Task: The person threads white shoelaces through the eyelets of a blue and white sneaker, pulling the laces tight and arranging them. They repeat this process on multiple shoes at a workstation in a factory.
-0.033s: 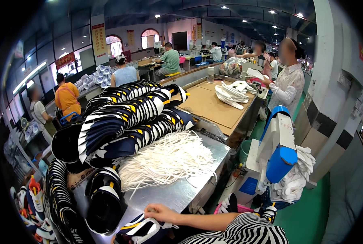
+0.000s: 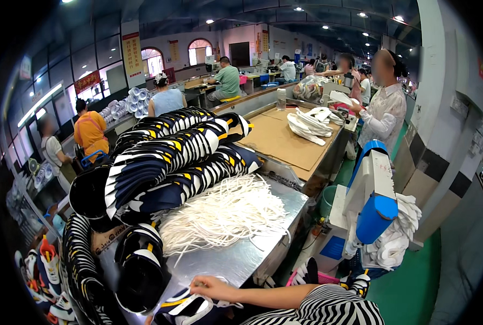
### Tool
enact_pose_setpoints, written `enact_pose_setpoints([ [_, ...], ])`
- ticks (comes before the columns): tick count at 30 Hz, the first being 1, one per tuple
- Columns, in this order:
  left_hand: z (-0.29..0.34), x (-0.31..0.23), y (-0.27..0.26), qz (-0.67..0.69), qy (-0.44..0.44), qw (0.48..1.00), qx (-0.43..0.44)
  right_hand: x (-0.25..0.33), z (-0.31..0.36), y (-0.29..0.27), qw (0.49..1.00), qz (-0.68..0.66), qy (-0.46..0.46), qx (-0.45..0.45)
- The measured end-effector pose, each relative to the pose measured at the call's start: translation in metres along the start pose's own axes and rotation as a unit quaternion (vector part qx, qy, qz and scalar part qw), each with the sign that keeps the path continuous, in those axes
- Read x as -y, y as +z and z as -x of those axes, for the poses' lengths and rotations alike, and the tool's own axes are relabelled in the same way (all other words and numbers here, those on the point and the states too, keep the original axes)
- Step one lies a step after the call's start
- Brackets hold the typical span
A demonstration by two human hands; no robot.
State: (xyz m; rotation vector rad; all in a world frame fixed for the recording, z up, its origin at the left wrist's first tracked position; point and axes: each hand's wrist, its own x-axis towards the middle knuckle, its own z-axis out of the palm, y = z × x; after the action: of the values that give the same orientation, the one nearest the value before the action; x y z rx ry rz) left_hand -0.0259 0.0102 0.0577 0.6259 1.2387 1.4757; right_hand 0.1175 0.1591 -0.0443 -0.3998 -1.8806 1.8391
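Note:
Low in the view lies a navy, white and yellow shoe upper (image 2: 190,306), its opening edged in white. Just over its far edge is my right hand (image 2: 214,287), fingers curled together in a pinch; what they hold, if anything, is too small to make out. Only a sliver of my left hand (image 2: 148,320) shows at the lower edge, by the upper's left end, its fingers hidden. Beyond my right hand, a heap of white shoelaces (image 2: 225,214) covers part of the metal tabletop (image 2: 209,266). Long nested rows of matching shoe uppers (image 2: 165,154) are piled behind and left of the laces.
At right stands a blue and white machine (image 2: 377,211), with white pieces (image 2: 396,235) heaped in a crate behind it. A brown board-topped table (image 2: 274,138) carries white parts (image 2: 312,124) and a bottle (image 2: 281,99). Several co-workers stand or sit farther off. Colourful shoes (image 2: 49,276) fill the lower left.
My right hand has dipped slightly toward me, and its fingers are bent more downward. The shoe upper beneath has shifted a little.

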Motion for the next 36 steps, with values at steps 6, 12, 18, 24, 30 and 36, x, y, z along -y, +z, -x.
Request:
enact_pose_setpoints([
  [6,-0.016,0.004,-0.035,-0.025,-0.1,0.994,0.021,0.013,-0.027,0.027,0.997,0.072,-0.01,-0.01],
  [12,-0.04,0.025,-0.039,-0.032,-0.194,0.977,0.085,0.005,-0.028,0.036,0.99,0.072,-0.096,-0.077],
  [18,-0.035,0.059,-0.075,0.054,-0.154,0.984,0.072,0.001,-0.032,0.049,0.997,-0.018,-0.018,-0.075],
  [24,-0.032,0.106,-0.071,0.171,-0.069,0.982,-0.049,0.025,-0.017,0.029,0.983,-0.173,0.026,-0.055],
  [30,0.008,0.058,-0.009,0.073,-0.048,0.985,-0.147,0.055,0.008,0.031,0.978,-0.169,0.123,-0.002],
  [36,0.013,0.055,0.006,-0.017,0.055,0.982,-0.18,0.051,0.008,0.032,0.987,-0.093,0.129,0.013],
])
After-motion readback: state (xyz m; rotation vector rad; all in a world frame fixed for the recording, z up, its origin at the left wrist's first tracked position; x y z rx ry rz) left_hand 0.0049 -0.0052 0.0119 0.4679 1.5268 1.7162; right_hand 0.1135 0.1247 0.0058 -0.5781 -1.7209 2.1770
